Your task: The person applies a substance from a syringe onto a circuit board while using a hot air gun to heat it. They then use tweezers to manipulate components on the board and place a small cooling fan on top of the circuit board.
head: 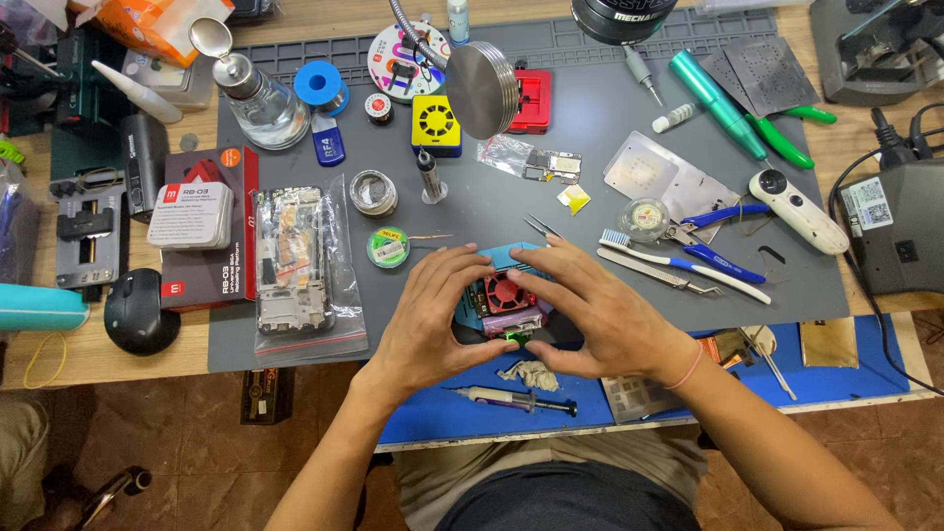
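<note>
Head view: at the lower centre of the frame, both hands cup a small blue heating fixture with a red fan (503, 293), which sits on the grey work mat (590, 167). The left hand (433, 320) curves round its left side, fingers spread and loosely bent, touching the edge. The right hand (600, 315) covers its right side, fingers arched over the top; a pink band circles that wrist. Just below lie a crumpled wipe (531, 374) and a syringe (511, 398) on the blue mat (452, 413). Right of the hands lies a blue-handled toothbrush (678, 264); left, a bagged phone frame (295, 261).
</note>
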